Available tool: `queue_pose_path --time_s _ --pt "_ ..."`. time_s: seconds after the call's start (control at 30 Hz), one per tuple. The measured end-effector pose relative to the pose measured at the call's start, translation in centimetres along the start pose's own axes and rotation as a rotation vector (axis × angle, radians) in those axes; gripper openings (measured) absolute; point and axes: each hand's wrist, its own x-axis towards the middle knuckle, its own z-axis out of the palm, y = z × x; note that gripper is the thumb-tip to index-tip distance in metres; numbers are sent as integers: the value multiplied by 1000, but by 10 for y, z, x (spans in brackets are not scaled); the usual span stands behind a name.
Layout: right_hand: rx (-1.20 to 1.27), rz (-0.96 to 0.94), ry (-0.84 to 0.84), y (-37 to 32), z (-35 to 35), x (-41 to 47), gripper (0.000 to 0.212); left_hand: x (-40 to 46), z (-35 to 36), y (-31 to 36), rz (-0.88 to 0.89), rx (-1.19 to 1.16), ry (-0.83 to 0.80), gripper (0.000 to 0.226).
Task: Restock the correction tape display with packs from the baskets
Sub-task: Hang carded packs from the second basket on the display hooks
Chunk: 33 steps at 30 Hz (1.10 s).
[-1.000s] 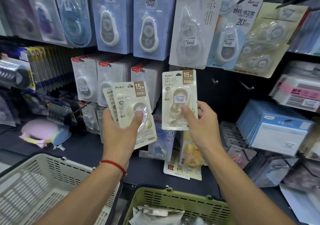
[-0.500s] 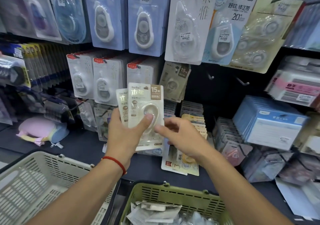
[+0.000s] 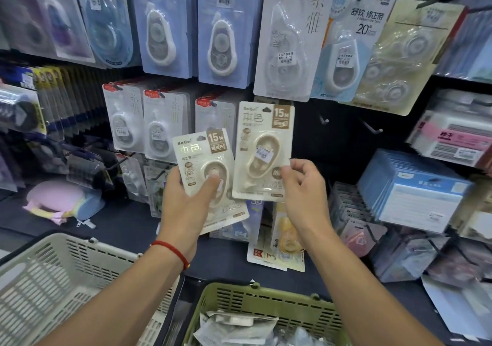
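I see glossy clear plastic blisters over matt beige card on both correction tape packs (image 3: 262,151). The white basket (image 3: 53,287) and green basket (image 3: 266,305) look like smooth, slotted plastic; the wrist cord (image 3: 170,249) looks like red thread.

Your left hand (image 3: 186,202) was raised, thumb pressed across what it gripped; your right hand (image 3: 306,188) was lifted beside it, fingertips (image 3: 288,168) pinching, both forearms extended forward.

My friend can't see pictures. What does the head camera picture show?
Two hands hold beige correction tape packs up to a shop display: the left hand grips a small stack, the right hand pinches one pack. Below sit a white basket and a green basket.
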Motion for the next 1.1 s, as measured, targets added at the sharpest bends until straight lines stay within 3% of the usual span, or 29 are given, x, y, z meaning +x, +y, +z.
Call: queue_pose_path --time_s 0.6,0.7,0.77,0.87,0.93,1.1 --pt "-27 -91 74 -6 -16 10 12 -5 -2 8 97 111 103 39" --pt "-303 -46 26 0 -16 10 34 -4 -2 8 107 126 84 45" --pt "-398 -81 -46 1 -13 6 36 -5 0 6 86 96 30 46" --pt "-193 -17 -363 -1 -6 -1 22 -8 7 5 55 75 -92 51" --pt "-85 18 -484 1 -3 -4 22 -10 11 4 64 93 -165 53" --pt "109 33 -263 2 -2 -2 21 -16 12 5 51 122 -250 63"
